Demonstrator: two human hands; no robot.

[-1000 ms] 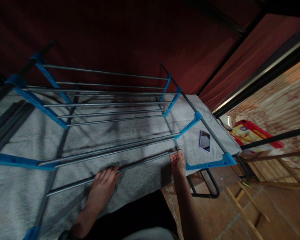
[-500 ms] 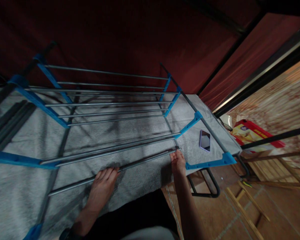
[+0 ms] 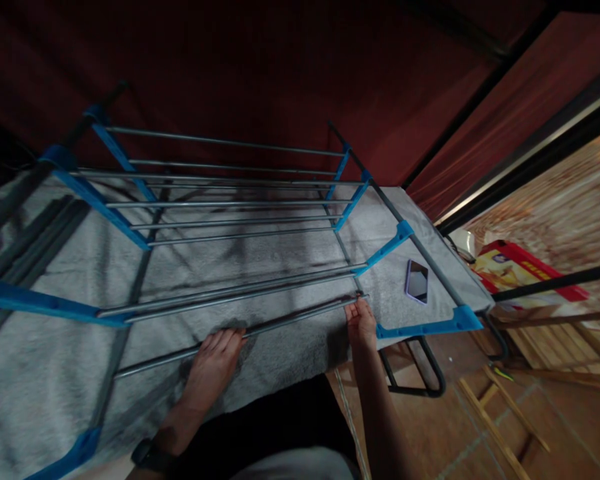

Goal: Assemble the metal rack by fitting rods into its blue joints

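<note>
Stretching across the head view, a grey metal rod [image 3: 300, 317] lies along the near side of a part-built rack [image 3: 230, 205] with blue brackets, over a grey cloth [image 3: 290, 360]. The left hand [image 3: 217, 357] rests palm down on the rod, fingers curled over it left of its middle. The right hand [image 3: 363, 323] has its fingers closed about the rod near its right end, just beside a blue corner bracket [image 3: 425, 327]. The rod's left end lies by a dark pole of the rack; whether the two touch is hard to tell. Three rods run through the upper-level brackets behind, and a phone [image 3: 417, 281] lies on the cloth to the right of the rack's near brackets. A dark watch [image 3: 147, 455] sits on the left wrist. Beyond, at right, is a red and yellow box [image 3: 523, 267].
</note>
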